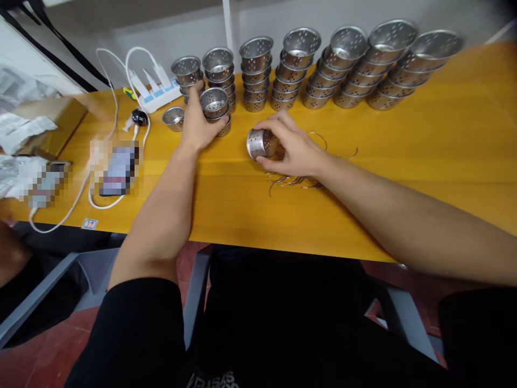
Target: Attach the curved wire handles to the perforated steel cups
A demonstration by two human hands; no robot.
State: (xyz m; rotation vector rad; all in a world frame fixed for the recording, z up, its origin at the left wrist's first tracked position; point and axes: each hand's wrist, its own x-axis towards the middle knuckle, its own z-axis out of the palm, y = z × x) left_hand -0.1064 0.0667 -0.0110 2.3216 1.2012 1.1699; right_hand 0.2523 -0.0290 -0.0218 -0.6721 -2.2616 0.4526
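Along the left side of a short stack of perforated metal cups [215, 103], my left hand [196, 124] is curved, its thumb across the front and its index finger stretched up behind. The other fingers are hidden. Held on its side just above the table, another perforated metal cup [257, 144] sits between the thumb and fingers of my right hand [293, 145]. Thin bent wires [288, 180] lie under and around that hand. A shallow metal cup [174, 118] stands by my left wrist.
Several tall stacks of perforated cups [256, 78] line the back of the wooden table [250, 215]. At left are a power strip [161, 97], white cables, a phone [119, 170], another phone [50, 180] and a cardboard box [60, 126]. Another person's arm [12, 250] shows at far left.
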